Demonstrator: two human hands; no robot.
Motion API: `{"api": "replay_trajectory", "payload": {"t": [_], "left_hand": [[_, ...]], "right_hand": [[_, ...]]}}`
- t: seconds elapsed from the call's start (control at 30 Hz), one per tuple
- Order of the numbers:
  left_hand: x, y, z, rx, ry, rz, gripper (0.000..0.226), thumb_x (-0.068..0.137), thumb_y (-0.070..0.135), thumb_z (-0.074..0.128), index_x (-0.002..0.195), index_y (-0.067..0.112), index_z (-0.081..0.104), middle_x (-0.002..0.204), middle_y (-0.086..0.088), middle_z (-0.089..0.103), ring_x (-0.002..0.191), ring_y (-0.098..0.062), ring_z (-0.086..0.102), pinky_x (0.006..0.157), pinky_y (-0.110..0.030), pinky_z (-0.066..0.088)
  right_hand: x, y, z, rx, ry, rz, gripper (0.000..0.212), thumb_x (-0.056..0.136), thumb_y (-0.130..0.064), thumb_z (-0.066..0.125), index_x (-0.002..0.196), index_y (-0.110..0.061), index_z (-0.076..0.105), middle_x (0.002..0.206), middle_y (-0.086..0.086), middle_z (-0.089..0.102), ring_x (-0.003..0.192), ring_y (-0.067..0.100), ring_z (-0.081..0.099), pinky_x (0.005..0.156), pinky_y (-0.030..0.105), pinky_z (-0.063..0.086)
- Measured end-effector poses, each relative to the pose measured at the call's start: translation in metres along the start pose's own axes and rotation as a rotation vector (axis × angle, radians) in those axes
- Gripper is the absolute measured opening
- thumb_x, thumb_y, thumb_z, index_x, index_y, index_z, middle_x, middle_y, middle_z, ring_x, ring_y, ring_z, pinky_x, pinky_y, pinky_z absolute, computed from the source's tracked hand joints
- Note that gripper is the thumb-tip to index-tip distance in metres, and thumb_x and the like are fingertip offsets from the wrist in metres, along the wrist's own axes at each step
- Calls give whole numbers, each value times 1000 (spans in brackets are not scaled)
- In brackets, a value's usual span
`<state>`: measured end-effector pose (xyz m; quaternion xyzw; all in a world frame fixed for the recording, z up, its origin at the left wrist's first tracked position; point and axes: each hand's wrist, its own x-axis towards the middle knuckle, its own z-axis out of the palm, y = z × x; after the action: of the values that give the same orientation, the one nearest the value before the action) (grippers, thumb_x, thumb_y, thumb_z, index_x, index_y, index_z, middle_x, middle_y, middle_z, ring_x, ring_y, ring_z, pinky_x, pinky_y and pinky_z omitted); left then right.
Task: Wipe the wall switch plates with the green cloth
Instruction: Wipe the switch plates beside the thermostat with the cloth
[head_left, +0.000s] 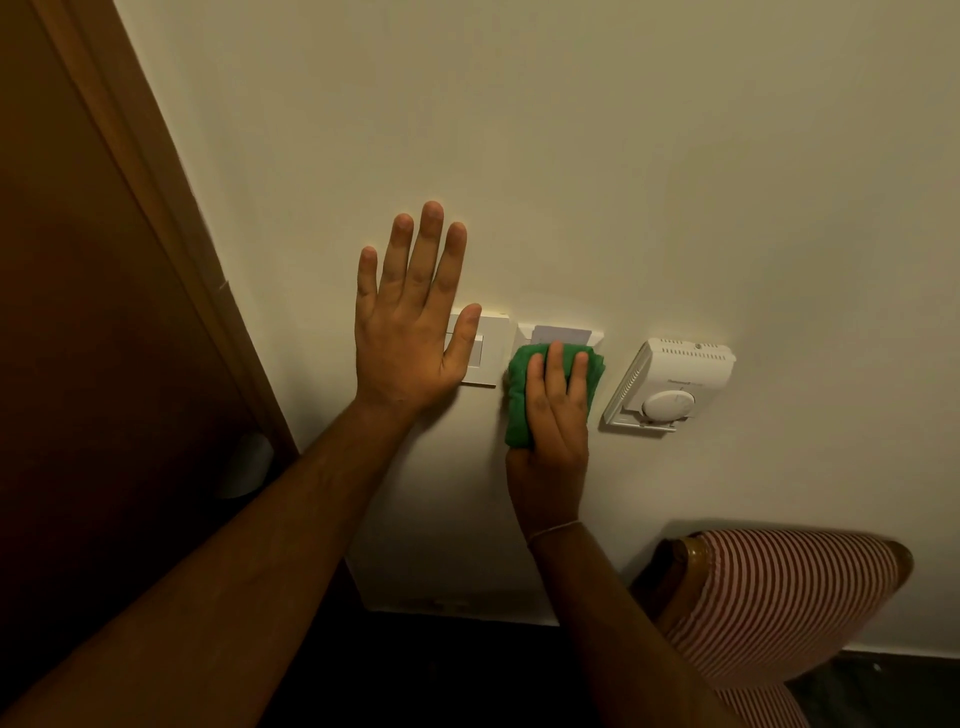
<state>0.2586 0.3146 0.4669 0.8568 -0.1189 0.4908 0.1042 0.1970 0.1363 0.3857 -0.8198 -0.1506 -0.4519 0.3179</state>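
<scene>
- The left hand (410, 332) lies flat and spread against the cream wall (571, 156), fingers pointing up, grasping nothing; its palm and thumb cover the left part of the white switch plate (485, 353).
- That switch plate sits just right of the brown door frame (171, 218), with only its right portion and lower edge showing past the hand.
- The right hand (553, 431) presses the green cloth (519, 400) against the wall, fingers laid over the bunched fabric and holding it in place.
- The green cloth covers the lower part of the card-slot plate (561, 335), which is mounted just beside the switch plate on its right; a pale card sticks out of the slot at the top.
- A thin string band circles the right wrist.
- A white thermostat (670, 384) with a round dial is fixed to the wall right of the cloth, near it but apart.
- Below the thermostat stands a striped upholstered chair (779, 597) with a wooden frame, close to the wall.
- The floor along the wall's base is dark.
</scene>
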Motion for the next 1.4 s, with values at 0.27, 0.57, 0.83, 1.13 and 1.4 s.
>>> {"api": "replay_trajectory", "payload": {"t": [0.27,0.57,0.83,1.13,1.4], "left_hand": [[0,-2,0,1,-10,2,77,116,53,28,178,26,-10,183,5,-26,171,-17,-22,138,-44,-14],[1,-1,1,-10,8,3,78,116,54,29,177,28,-11,182,8,-28,171,-16,-23,138,-44,-14],[0,-2,1,-28,26,11,79,116,53,31,177,29,-11,183,9,-26,171,-15,-21,139,-45,-11],[0,-2,3,-28,32,15,79,116,52,34,178,27,-9,184,8,-24,172,-16,-18,139,-46,-9],[-1,-3,4,-57,53,24,76,116,51,31,179,25,-5,185,7,-19,173,-17,-15,139,-48,-6]], "right_hand": [[-31,11,2,-68,-94,-9,69,89,16,63,154,-1,46,168,11,31,166,22,7,135,44,13],[2,-4,8,0,5,-38,76,88,19,67,156,-1,39,167,11,31,165,25,8,133,51,16],[-5,14,0,-54,17,-58,78,88,13,76,156,-5,41,168,8,30,164,29,15,132,52,21],[-11,7,8,20,74,67,79,87,19,72,156,-2,40,169,10,30,164,31,12,132,54,17],[-5,4,12,-15,-10,-117,86,88,14,69,160,-8,28,170,5,26,165,26,13,133,49,17]]}}
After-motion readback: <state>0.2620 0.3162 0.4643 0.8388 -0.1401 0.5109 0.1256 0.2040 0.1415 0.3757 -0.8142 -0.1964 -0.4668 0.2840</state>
